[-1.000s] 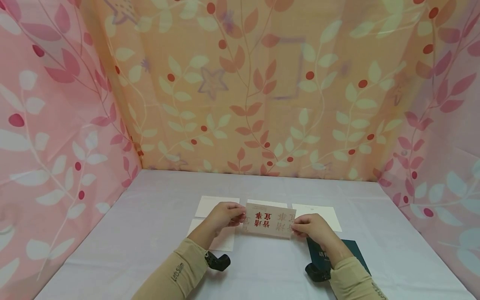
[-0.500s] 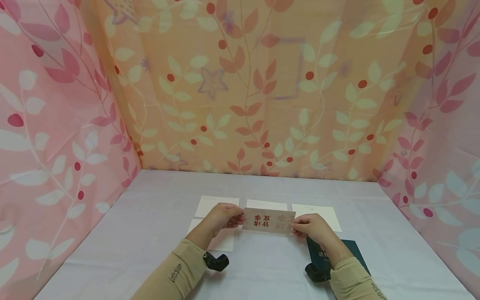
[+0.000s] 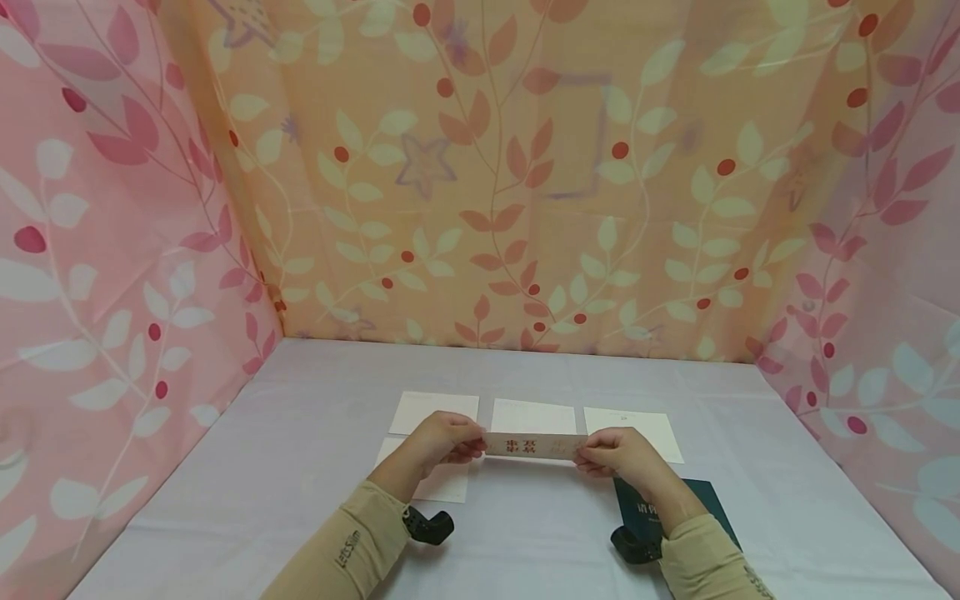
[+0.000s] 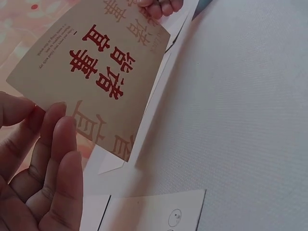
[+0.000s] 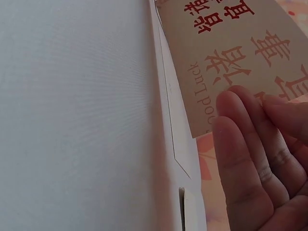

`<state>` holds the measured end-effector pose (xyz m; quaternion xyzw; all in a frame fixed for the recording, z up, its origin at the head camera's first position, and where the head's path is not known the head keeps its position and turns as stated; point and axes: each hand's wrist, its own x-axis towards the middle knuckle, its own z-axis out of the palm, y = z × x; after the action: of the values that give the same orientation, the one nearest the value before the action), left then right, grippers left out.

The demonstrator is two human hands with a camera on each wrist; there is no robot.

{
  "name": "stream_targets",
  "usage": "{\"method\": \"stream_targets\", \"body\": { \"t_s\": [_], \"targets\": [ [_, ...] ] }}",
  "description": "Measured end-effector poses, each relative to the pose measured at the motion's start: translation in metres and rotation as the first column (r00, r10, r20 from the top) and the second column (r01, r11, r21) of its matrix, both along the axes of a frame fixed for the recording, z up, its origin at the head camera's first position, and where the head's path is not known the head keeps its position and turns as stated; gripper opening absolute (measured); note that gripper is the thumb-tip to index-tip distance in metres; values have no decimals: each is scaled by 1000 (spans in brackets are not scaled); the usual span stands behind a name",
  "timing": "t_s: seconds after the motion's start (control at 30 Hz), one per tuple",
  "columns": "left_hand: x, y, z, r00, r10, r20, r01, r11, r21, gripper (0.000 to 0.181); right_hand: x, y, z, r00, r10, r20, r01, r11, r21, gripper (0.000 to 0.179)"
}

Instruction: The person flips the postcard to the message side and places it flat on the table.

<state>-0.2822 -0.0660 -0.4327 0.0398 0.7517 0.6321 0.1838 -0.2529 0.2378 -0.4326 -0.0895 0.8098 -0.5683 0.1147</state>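
Observation:
A beige card (image 3: 534,447) with red and paler Chinese characters is stretched between my two hands above the table. My left hand (image 3: 444,440) pinches its left edge between thumb and fingers. On the opposite edge, my right hand (image 3: 621,452) pinches it the same way. In the left wrist view the printed face of the card (image 4: 101,72) shows large red characters and small slanted text. "Good Luck" lettering is partly visible on the card (image 5: 197,91) in the right wrist view. Seen from the head, the card is tilted nearly edge-on.
White cards lie on the table behind the hands: one at left (image 3: 431,408), one in the middle (image 3: 534,412) and one at right (image 3: 637,432). Another card (image 3: 447,483) sits partly under the left hand. A dark green booklet (image 3: 708,504) lies beneath the right forearm.
The beige card has tilted flatter, so its face looks much narrower from the head, and its top edge has come down. My left hand has lowered slightly; both hands keep their hold.

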Motion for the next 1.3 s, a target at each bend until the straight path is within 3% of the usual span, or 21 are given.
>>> {"method": "stream_targets", "body": {
  "t_s": [0.17,0.4,0.77,1.3],
  "targets": [
    [1,0,-1,1000,-8,2,8,1000,5,19,0,1,-2,1000,19,9,-19,1000,3,20],
    [3,0,-3,1000,-21,7,21,1000,0,24,-1,-1,-4,999,-2,34,2,1000,-14,33],
    [6,0,-5,1000,-7,-3,7,999,-53,12,-1,-2,-9,999,-20,35,18,999,37,27],
    [6,1,-11,1000,-23,12,23,999,-42,35,0,-4,-8,998,-42,50,40,998,40,24]
  ]
}}
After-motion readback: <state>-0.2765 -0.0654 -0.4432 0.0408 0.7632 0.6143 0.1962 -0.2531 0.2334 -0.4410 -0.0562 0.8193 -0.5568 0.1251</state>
